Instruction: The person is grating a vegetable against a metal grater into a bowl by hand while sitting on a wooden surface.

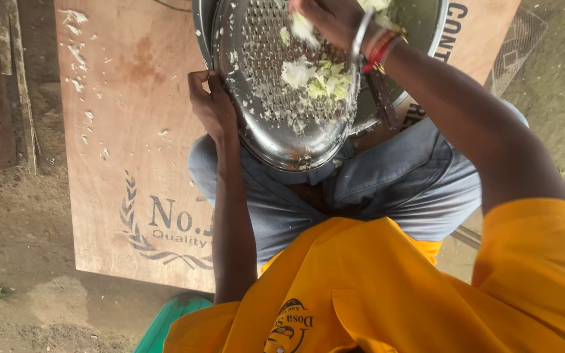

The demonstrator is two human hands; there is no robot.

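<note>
A round steel grater plate [266, 124] with many small holes leans tilted over my lap, its upper part resting in a large steel bowl [426, 29]. My left hand [212, 104] grips the plate's left rim. Near the top of the view, my right hand [325, 19], with bangles on the wrist, presses a pale piece of cabbage [303, 29] against the plate. Pale green shreds [318, 78] cling to the middle of the grater.
A plywood board [125, 163] lies on the dirt ground beneath the bowl, speckled with white shreds at its upper left. Wooden planks [14, 72] lie at the left. A green stool edge [171, 320] shows below my yellow shirt and grey trousers.
</note>
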